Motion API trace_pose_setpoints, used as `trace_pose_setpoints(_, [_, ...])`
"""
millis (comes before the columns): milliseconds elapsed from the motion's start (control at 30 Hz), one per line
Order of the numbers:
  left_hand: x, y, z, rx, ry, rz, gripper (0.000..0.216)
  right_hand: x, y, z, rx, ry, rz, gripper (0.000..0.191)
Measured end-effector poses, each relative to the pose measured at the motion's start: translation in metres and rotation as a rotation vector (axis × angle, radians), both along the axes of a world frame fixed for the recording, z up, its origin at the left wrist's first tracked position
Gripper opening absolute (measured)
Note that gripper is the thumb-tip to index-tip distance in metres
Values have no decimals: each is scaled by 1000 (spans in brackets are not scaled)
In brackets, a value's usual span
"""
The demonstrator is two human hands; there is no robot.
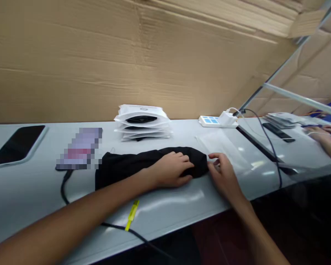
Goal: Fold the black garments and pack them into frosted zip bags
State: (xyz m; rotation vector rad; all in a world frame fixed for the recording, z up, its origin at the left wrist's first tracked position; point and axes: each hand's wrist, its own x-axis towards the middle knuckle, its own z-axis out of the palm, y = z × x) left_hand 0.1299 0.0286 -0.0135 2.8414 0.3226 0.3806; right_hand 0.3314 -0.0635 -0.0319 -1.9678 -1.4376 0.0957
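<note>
A folded black cloth [127, 165] lies along the grey table [24, 195]. My left hand [172, 170] rests on its right part, fingers curled over the fabric and pressing it down. My right hand [223, 173] is at the cloth's right end, fingertips pinching the edge of a clear plastic bag [223, 147] that lies flat just beyond the cloth. The bag's opening meets the cloth's end.
A stack of white bagged items [142, 123] stands behind the cloth. A phone [18, 144] lies far left, another blurred phone [81, 149] with a black cable [64, 191] beside it. A white power strip [213, 120] sits at the back right. Another person's hands [324, 132] work at far right.
</note>
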Motion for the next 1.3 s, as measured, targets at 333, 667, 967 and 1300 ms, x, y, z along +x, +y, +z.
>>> trace_pose_setpoints(333, [2, -6, -14, -49, 21, -9, 50, -14, -18, 6, -170, 220, -26, 63])
trace_pose_setpoints(667, [-46, 4, 21, -27, 36, 174, 48, -29, 1, -11, -49, 210, -106, 77])
trace_pose_setpoints(967, [-77, -4, -8, 124, 80, 282, 50, -37, 9, -16, 58, 230, -100, 64])
trace_pose_setpoints(1300, [-144, -14, 20, 95, 122, 445, 37, -65, 14, 21, 377, 110, -114, 38])
